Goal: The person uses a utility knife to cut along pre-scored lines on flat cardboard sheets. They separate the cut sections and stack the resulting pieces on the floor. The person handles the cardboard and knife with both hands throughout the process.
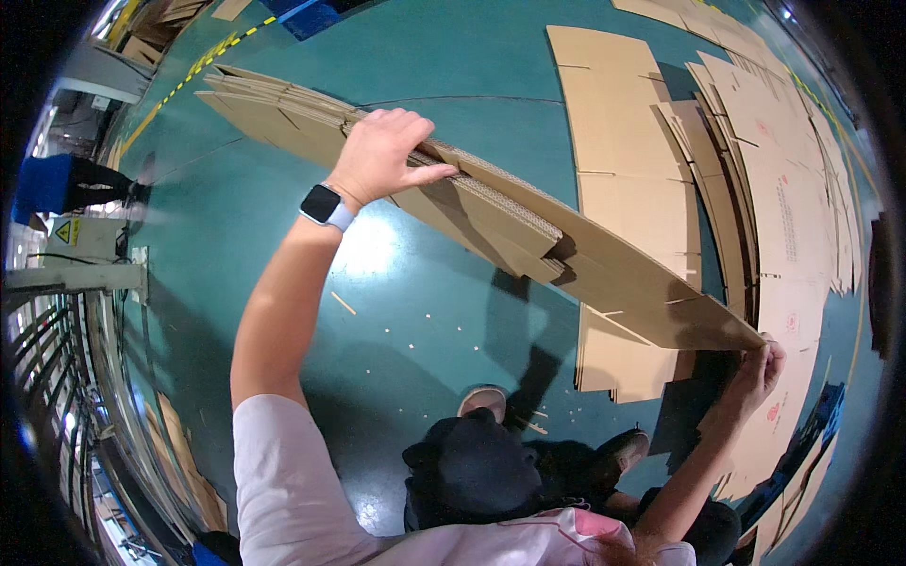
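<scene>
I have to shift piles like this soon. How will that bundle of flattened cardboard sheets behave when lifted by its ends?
The cardboard bundle probably stays fairly stiff: it spans from the left hand to the right hand with little visible sag. Its layers look offset and loose, so sheets may slide apart. It is likely awkward rather than heavy.

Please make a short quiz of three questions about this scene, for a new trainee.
1. True or false: the left hand grips the stack of flattened cardboard boxes from above.
2. Where does the right hand hold the stack? A) at its near right end B) in its middle C) nowhere
3. Fill in: the flat cardboard sheets lie on the ____ floor.

Key: 1 true; 2 A; 3 green.
</scene>
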Available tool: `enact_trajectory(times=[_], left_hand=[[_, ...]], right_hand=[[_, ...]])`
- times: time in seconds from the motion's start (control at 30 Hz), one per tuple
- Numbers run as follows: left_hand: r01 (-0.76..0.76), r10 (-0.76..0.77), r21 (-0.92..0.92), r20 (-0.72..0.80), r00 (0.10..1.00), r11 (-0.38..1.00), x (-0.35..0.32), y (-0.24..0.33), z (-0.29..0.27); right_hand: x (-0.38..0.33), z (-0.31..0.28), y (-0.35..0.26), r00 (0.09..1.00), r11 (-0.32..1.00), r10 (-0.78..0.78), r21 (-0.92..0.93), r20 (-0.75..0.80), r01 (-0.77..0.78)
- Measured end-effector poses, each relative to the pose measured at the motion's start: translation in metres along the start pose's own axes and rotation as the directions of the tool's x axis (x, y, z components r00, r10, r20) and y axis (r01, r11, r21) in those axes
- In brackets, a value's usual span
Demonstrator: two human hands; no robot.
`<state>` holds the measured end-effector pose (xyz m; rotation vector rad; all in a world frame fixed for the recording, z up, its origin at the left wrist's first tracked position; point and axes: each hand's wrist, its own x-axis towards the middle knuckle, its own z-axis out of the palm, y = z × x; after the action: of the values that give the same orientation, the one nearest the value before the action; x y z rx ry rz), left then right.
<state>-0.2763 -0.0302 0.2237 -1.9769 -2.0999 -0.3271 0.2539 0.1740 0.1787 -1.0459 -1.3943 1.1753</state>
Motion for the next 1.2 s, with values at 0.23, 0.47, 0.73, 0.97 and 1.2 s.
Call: enact_trajectory(times=[0.23,0.47,0.73,0.97,1.2], left_hand=[[-0.038,0.039,-0.107,0.011,0.999,0.994,0.006,-0.001,0.003],[-0.013,0.014,-0.106,0.003,1.0,0.994,-0.006,-0.005,0.002],[-0.024,0.026,-0.121,0.019,0.999,0.992,-0.008,-0.016,-0.004],[0.077,-0.047,-0.2,0.149,0.988,0.977,0.001,-0.032,-0.017],[0.033,-0.002,-0.178,0.172,0.985,0.983,-0.01,-0.048,-0.002]], right_hand=[[0.072,-0.083,-0.019,0.909,0.735,-0.384,-0.65,-0.163,0.194],[-0.009,0.212,-0.076,0.515,0.432,0.084,-0.497,0.853,0.753],[0.024,0.131,-0.123,0.548,0.658,0.358,-0.621,0.756,0.426],[0.048,0.037,-0.21,0.737,0.212,0.403,-0.839,0.543,0.502],[0.079,-0.132,-0.307,0.919,0.262,0.219,-0.927,0.327,0.268]])
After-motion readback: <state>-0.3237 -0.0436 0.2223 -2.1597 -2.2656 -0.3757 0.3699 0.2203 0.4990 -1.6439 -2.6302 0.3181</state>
